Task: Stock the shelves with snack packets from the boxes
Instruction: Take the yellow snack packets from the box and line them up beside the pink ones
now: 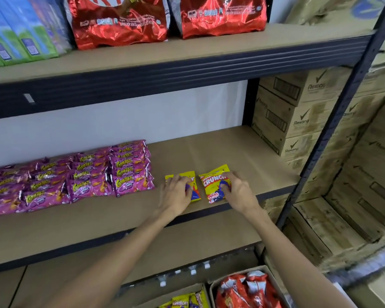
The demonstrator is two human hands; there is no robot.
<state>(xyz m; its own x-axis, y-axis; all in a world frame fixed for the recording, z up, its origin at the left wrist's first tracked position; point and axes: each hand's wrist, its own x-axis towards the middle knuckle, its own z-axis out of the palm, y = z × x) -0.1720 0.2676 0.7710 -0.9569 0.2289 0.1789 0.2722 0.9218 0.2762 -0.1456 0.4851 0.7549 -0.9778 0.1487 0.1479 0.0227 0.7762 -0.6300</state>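
L hand (176,195) holds left pkt (193,175), R hand (239,192) right pkt (211,185)

On the middle shelf (220,152), the Cornitoz packets (76,176) lie in rows at the left. Right of them, near the front edge, two packets lie side by side, not touching. The left packet (192,176), seemingly flat, is held under the left hand (176,194). The right packet (213,185) is held under the right hand (238,192). A box (176,291) stands below the shelf, and stacked cartons (298,112) stand to its right.

Left packet (192,176) mostly hidden; lower boxes (178,290) cropped.
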